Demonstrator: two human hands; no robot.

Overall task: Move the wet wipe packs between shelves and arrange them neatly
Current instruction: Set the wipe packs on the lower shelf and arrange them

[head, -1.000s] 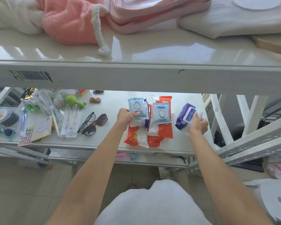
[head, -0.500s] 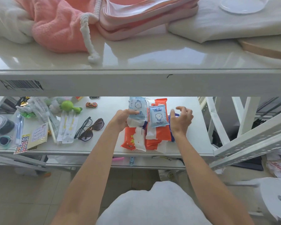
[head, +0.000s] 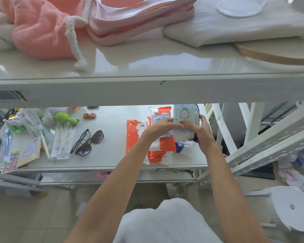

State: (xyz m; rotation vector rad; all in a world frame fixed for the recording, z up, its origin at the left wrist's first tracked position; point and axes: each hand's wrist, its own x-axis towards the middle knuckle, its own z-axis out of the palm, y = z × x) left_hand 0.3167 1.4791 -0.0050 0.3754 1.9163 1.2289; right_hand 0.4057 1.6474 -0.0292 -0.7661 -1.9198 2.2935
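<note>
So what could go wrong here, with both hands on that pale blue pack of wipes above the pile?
1. The pale blue pack is held up between the left hand and right hand, close under the upper shelf edge; lifting it out might knock that edge.
2. The orange packs lie overlapping near the shelf's front, so a nudge could slide one off.
3. The sunglasses lie close by and might get bumped.
</note>
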